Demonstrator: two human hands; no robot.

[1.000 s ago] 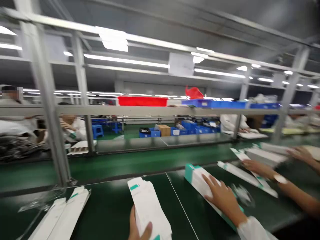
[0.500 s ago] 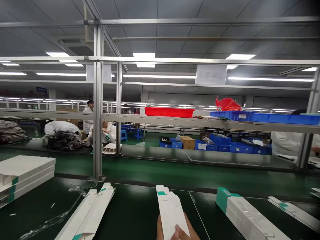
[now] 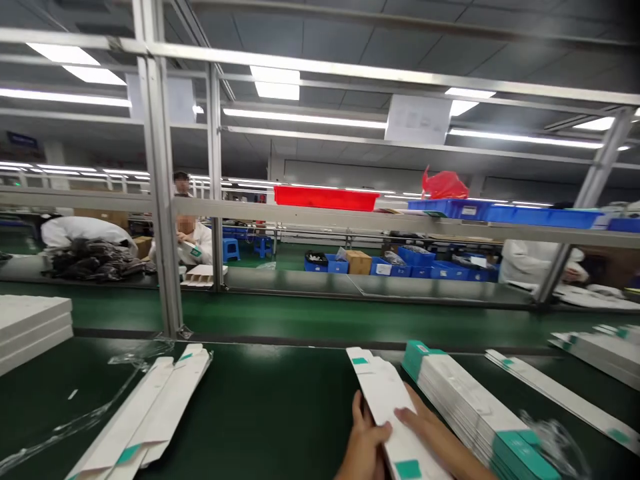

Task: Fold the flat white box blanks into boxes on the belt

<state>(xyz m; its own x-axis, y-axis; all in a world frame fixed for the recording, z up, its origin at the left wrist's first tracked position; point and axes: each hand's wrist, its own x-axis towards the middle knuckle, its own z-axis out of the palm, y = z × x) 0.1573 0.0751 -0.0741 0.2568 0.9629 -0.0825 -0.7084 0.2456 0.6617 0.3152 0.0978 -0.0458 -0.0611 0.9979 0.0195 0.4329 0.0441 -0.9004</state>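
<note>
Left grip [image 3: 364,445], right grip [image 3: 431,433], on white carton [image 3: 384,400], beside carton stack [image 3: 465,413]

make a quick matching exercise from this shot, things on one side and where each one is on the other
1 white carton
2 carton stack
3 red crate
4 blue stool

a on the green floor
b held by the left hand and right hand
c on the dark surface right of the hands
d on the long rail across the line

pairs: 1b, 2c, 3d, 4a
</note>
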